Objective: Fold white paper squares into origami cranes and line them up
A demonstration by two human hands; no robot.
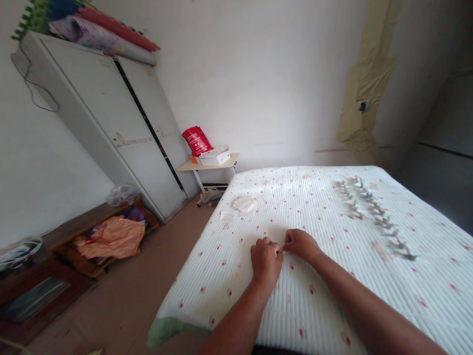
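Grip narrow in left hand (pixel 266 260) and right hand (pixel 302 244), any contents hidden; wooden cabinet (pixel 70 228) holds orange bag (pixel 118 237).

On the bed (pixel 295 197), left hand (pixel 266 259) at lower centre, right hand (pixel 301 244) just beside; small pieces (pixel 365 195) to their right, papers (pixel 244 203) to their left. Wardrobe (pixel 96 98) upper left, mats (pixel 107 39) on top! Between wardrobe and bed, box (pixel 220 158) on table (pixel 185 166).

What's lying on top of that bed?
Small, blurred pieces in rows, a pale bundle and a slip beside it. Anything within the curled left hand and right hand is covered.
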